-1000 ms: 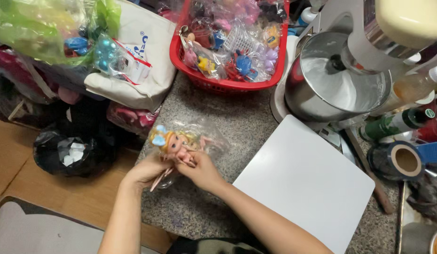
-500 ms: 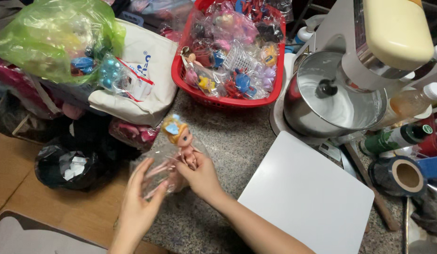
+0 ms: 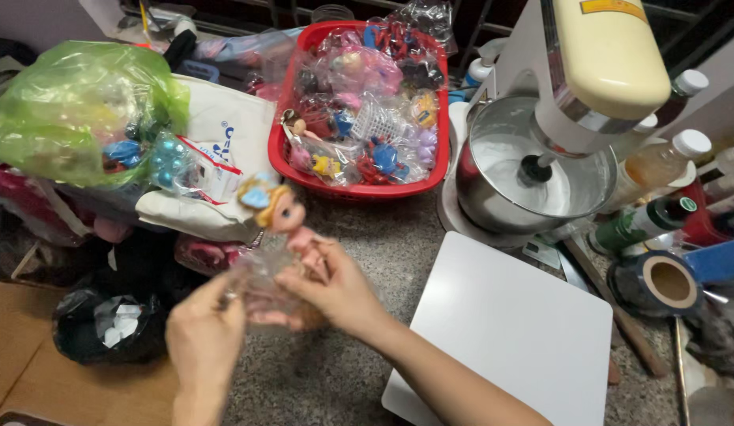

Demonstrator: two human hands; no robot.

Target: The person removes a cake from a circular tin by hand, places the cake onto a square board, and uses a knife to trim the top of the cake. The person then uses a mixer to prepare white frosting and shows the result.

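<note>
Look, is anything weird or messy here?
A little: the doll sticks halfway out of its clear plastic bag, held by the left hand and right hand. Nothing looks spilled or broken.

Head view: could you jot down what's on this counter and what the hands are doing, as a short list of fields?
Left hand: holds the clear bag, blurred
Right hand: grip on the doll, which is partly out of the bag
Doll: yellow hair, blue bow, head above the bag
Behind: red basket of bagged toys
Right: mixer over a steel bowl
Near right: white board on the stone counter
Left: green bag
</note>
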